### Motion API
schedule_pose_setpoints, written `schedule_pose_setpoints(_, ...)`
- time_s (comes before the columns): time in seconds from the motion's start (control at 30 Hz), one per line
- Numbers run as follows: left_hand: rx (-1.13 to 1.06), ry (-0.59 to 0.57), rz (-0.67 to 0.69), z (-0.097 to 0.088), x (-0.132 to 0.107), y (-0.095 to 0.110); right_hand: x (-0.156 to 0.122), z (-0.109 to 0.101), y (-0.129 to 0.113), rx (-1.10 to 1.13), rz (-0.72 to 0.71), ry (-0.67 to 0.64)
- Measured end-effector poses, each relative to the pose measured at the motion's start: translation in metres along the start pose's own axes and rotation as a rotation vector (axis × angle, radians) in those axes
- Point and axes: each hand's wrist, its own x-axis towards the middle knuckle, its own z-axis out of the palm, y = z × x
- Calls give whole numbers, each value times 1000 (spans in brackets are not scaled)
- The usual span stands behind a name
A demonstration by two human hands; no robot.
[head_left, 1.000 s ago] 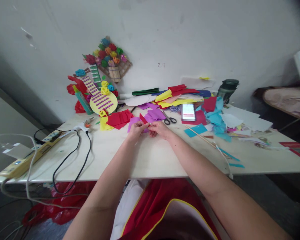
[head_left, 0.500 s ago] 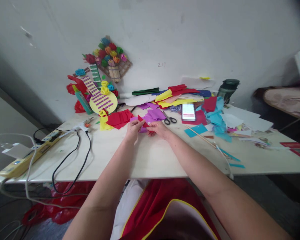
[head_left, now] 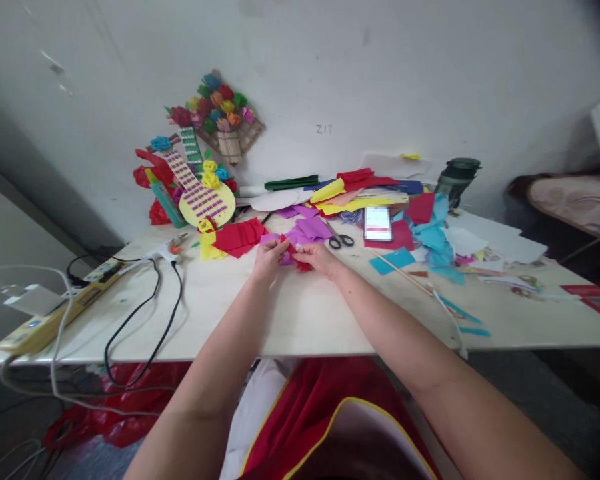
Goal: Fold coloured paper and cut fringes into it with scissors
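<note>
A small piece of red crepe paper (head_left: 291, 249) is pinched between my two hands, just above the table. My left hand (head_left: 271, 259) grips its left side with thumb and fingers closed. From the other side my right hand (head_left: 316, 257) holds it, fingers curled together and partly hiding the paper. Purple crepe paper pieces (head_left: 310, 230) lie right behind and under the hands. To the left rests a stack of red paper pieces (head_left: 240, 238), partly over a yellow piece (head_left: 210, 248). Black-handled scissors (head_left: 341, 241) lie right of the purple pieces.
A phone (head_left: 377, 223) stands among coloured paper at the back. At left are a hot glue gun (head_left: 165, 252), a power strip (head_left: 60, 310) and looping cables. Paper-flower crafts (head_left: 207, 207) lean on the wall. A dark bottle (head_left: 457, 180), blue scraps and thin sticks are on the right.
The red paper between my fingers has turned and bunched, with more of it now showing below my right fingers. Both hands stay in nearly the same place.
</note>
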Motion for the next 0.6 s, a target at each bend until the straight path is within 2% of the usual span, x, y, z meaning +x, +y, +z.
schedule_pose_setpoints(0.2,-86,37,-39,0,1,-1,-2,0,-2,16,-10,-50)
schedule_pose_setpoints(0.5,-98,64,26,-1,2,1,0,0,2,-20,13,-23)
schedule_pose_setpoints(0.6,-14,99,28,-1,2,2,2,-2,4,-25,-6,12)
